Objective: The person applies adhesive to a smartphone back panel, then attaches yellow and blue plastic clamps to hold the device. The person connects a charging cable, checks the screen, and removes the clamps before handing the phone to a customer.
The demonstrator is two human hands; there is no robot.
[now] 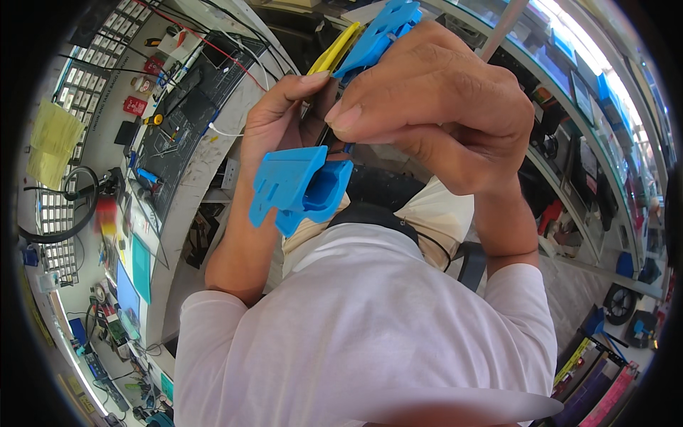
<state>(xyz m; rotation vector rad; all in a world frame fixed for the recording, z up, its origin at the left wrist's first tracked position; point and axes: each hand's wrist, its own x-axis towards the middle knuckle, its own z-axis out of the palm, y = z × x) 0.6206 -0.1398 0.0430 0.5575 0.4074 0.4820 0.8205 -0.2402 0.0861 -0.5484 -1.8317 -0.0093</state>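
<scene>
Both of my hands are raised close to the camera and hold one blue plastic clamp-like tool. Its wide hollow blue end points toward my chest. A second blue part and a yellow strip stick out above my fingers. My left hand grips the tool's middle from the left, thumb on top. My right hand wraps over it from the right, with the thumb pressing near the centre. The middle of the tool is hidden by my fingers. My white shirt fills the lower part of the view.
A workbench with a black mat, small hand tools and cables runs along the left. Yellow notes and small-parts drawers hang further left. A glass display counter curves along the right, with coloured packages at the lower right.
</scene>
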